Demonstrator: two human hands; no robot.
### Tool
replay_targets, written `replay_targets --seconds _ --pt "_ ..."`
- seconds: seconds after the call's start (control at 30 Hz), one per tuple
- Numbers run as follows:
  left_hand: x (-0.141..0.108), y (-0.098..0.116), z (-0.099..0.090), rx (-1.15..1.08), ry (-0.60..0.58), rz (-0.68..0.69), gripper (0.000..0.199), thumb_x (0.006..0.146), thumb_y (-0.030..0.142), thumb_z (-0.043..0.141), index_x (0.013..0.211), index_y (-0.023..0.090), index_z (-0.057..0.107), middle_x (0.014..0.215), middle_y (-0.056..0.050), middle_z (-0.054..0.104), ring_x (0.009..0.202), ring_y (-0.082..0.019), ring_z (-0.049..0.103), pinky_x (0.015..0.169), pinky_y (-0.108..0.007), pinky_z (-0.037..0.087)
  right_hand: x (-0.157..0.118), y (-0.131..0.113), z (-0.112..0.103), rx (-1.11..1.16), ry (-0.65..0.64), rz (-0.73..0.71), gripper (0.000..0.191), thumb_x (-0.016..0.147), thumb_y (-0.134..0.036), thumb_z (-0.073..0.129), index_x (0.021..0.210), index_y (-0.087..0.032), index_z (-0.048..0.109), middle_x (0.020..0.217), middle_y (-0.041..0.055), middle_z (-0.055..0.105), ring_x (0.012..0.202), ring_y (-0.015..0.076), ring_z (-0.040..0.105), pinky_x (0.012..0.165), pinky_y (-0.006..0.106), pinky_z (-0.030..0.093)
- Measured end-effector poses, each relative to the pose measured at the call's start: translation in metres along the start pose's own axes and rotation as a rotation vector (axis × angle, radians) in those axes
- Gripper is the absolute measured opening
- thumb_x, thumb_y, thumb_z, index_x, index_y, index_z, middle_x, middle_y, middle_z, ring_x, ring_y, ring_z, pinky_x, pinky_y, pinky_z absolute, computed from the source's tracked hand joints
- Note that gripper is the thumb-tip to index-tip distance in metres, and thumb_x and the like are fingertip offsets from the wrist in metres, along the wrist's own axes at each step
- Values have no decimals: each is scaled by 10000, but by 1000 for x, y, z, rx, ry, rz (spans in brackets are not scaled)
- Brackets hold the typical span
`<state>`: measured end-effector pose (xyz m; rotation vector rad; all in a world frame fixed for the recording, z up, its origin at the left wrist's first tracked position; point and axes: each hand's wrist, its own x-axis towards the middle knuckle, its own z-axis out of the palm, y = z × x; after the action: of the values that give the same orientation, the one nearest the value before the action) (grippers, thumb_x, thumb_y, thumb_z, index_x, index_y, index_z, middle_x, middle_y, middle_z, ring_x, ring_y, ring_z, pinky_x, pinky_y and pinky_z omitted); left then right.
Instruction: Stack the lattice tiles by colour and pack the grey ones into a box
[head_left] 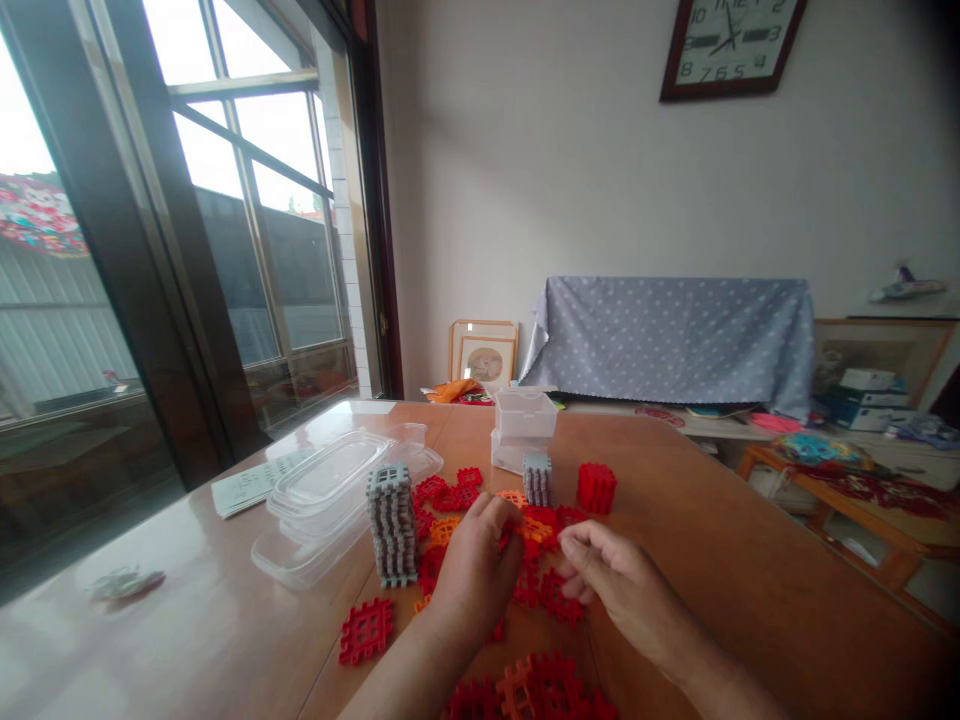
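Note:
Red and orange square plastic interlocking pieces, notched at the edges, lie in a loose pile (pixel 529 580) on the table. My left hand (pixel 484 555) is over the pile, its fingers curled inward; what they grip, if anything, is hidden. To its right, my right hand (pixel 606 568) has thumb and fingers drawn together, beside a red piece (pixel 561 598); I cannot make out anything in it. A tall stack of grey pieces (pixel 392 528) stands left of my left hand. Beyond my hands are a shorter grey stack (pixel 538 480) and a red stack (pixel 597 488).
Clear plastic containers and lids (pixel 322 500) lie at the left, by a printed sheet (pixel 251 485). More clear boxes (pixel 523 425) stand at the back. One red piece (pixel 367 632) and a red-orange cluster (pixel 529 690) are near the front of the wooden table (pixel 712 530).

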<state>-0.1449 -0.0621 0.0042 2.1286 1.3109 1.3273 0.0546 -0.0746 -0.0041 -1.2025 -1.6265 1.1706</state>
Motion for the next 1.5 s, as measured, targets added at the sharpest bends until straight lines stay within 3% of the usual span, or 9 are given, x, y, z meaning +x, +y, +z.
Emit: replay_targets --seconds 0.13,0.27,0.43,0.53,0.67,0.83,0.93,1.23,1.5 --pt "-4 9 5 -75 -33 82 230 796 22 492 902 209 573 950 -38 574 884 -176 557 786 -272 416 0 -6 -1 300 39 66 441 915 -562 583 1160 -196 597 962 62 711 856 210 683 779 332 517" --pt "-7 13 12 -200 -29 88 295 743 -10 514 925 209 590 1016 -52 598 966 -189 564 864 -294 431 0 -6 -1 350 102 41 389 860 -431 692 1166 -208 600 1026 47 696 879 185 657 787 303 503" --pt "-11 14 23 -613 -74 -245 320 776 93 595 1072 204 552 938 -37 608 792 -148 569 710 -257 442 0 -11 -7 321 185 20 385 815 -394 709 1132 -193 623 977 44 688 846 181 646 751 290 507" --pt "-9 11 25 -875 -74 -446 308 819 219 662 1092 197 522 952 -32 615 771 -127 572 674 -233 442 0 -11 -8 253 177 6 373 818 -404 696 1113 -184 636 965 48 683 870 193 649 771 303 517" --pt "-5 4 22 -975 -41 -588 377 746 220 753 1050 191 532 815 19 592 670 -92 530 620 -205 415 2 -4 -5 89 130 -66 340 859 -381 648 1136 -183 627 998 57 679 910 196 644 837 333 521" --pt "-4 4 20 -1018 43 -634 413 709 176 765 1074 177 573 819 16 580 658 -87 533 620 -206 433 2 3 -5 -144 164 -151 507 855 -340 650 1340 -242 537 1224 72 629 943 182 652 861 344 539" --pt "-5 8 23 -1035 86 -651 482 713 168 762 1162 171 585 856 2 582 686 -97 564 649 -220 461 2 5 -5 -289 231 -194 571 826 -389 695 1353 -244 532 1210 75 628 909 191 660 834 356 554" --pt "-10 11 30 -1116 -28 -714 276 701 221 780 870 167 569 780 -1 613 656 -116 587 605 -222 460 6 13 3 -551 194 -355 581 809 -294 685 1372 -261 542 1302 80 630 1201 262 610 1031 403 508" --pt "-9 4 31 -1108 -26 -775 327 687 268 805 832 187 524 679 21 607 604 -127 618 589 -224 460 1 7 -7 -674 232 -389 606 791 -246 660 1387 -254 547 1350 83 587 1255 262 559 1095 412 462"
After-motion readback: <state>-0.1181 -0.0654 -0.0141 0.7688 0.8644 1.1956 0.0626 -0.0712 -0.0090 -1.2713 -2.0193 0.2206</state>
